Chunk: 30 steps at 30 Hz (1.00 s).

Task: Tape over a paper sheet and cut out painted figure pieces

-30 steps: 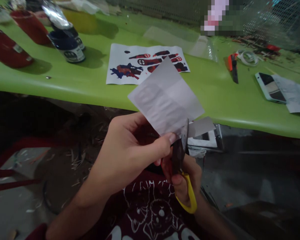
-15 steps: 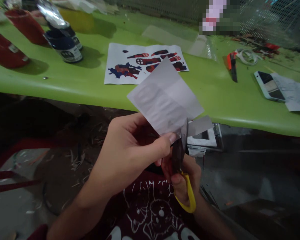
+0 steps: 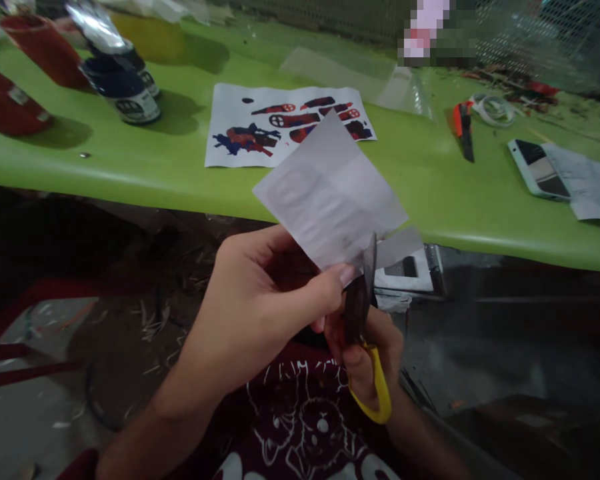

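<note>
My left hand (image 3: 265, 300) is closed on a white sheet of paper (image 3: 330, 190), pinching its lower corner between thumb and fingers. Faint shapes show through the sheet. Yellow-handled scissors (image 3: 363, 300) are in my right hand (image 3: 375, 353), with my thumb through a handle loop. Their blades sit in the paper at its lower right edge, and a narrow strip (image 3: 400, 247) hangs out to the right of them. Behind the held paper, a printed sheet (image 3: 240, 110) with dark red and blue shapes lies on the green table (image 3: 155, 190).
Red cups (image 3: 10, 100) and dark blue paint jars (image 3: 125, 93) stand at the left. To the right lie an orange cutter knife (image 3: 463, 130), a roll of clear tape (image 3: 495, 110), a phone (image 3: 537, 170) and a creased paper (image 3: 587, 180). Below the table edge is a white frame (image 3: 405, 273).
The strip beside the blades has tipped slightly upward and looks wider. Both hands stay nearly in place, while the table scene has shifted a little to the left.
</note>
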### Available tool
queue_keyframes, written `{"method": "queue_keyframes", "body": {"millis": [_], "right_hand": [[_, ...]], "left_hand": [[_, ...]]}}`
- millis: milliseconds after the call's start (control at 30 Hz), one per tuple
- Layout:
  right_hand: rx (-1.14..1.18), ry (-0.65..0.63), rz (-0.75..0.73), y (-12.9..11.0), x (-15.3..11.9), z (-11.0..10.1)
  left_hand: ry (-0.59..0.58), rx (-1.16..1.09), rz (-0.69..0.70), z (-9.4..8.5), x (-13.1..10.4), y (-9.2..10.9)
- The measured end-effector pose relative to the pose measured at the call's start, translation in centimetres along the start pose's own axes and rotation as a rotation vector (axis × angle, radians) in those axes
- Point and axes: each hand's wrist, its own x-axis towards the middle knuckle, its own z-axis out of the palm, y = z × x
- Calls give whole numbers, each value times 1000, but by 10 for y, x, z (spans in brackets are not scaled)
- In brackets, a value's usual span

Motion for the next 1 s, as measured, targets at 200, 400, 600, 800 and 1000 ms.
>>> {"method": "queue_keyframes", "body": {"millis": [200,400,600,800,1000], "right_hand": [[1,0,-4,3,-1,0],[-11,10,27,2,0,1],[20,21,66,2,-4,2],[-10,31,108,0,-6,3],[-17,37,112,-1,-6,3]], "left_hand": [[-23,-32,-11,0,0,0],[2,26,-5,-1,2,-3],[26,37,19,0,2,-6],[17,-2,6,1,3,-9],[27,9,7,1,3,-8]]}}
